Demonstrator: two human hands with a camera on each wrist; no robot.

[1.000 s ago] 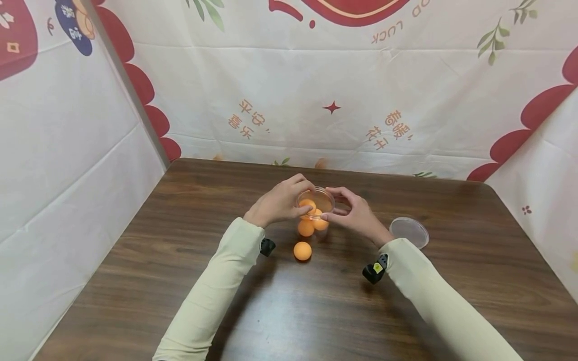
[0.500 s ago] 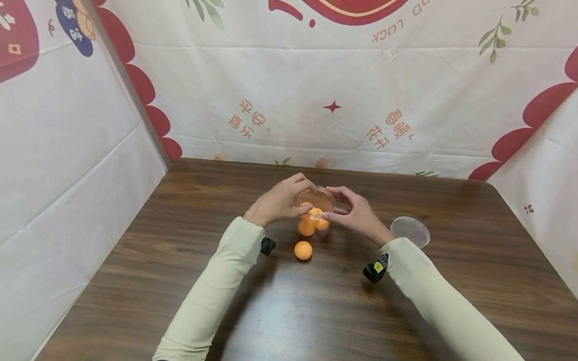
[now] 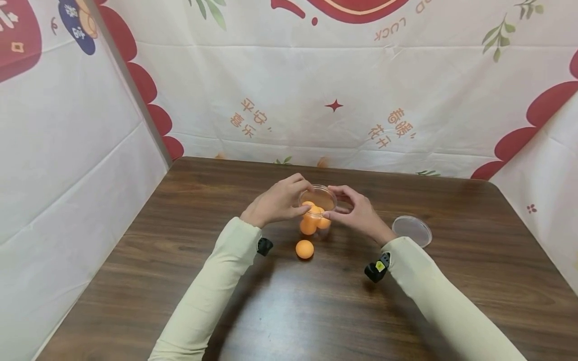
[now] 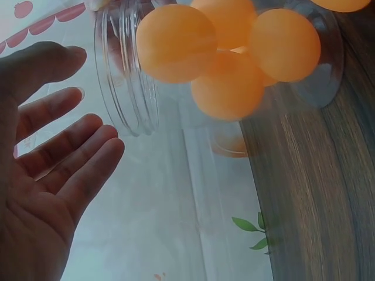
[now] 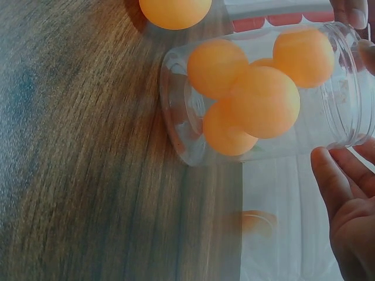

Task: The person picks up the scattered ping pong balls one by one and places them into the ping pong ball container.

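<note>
A clear, wide-mouthed plastic jar (image 5: 281,149) stands upright on the table, with several orange balls (image 5: 265,102) piled inside, also in plain sight in the left wrist view. My right hand (image 3: 358,213) holds the jar at its rim, thumb on the near side and fingers behind. My left hand (image 3: 280,200) is on the other side of the mouth. In the left wrist view its thumb and fingers are spread a little apart from the rim, with nothing between them. One loose orange ball (image 3: 304,249) lies in front of the jar.
A clear round lid (image 3: 412,231) lies flat on the brown wooden table (image 3: 217,195), right of the right hand. A white printed cloth (image 3: 289,80) hangs behind the table and along both sides.
An orange ball inside the jar has dropped from near the mouth and settled lower on the pile. Both hands stay at the rim. The head view has shifted slightly.
</note>
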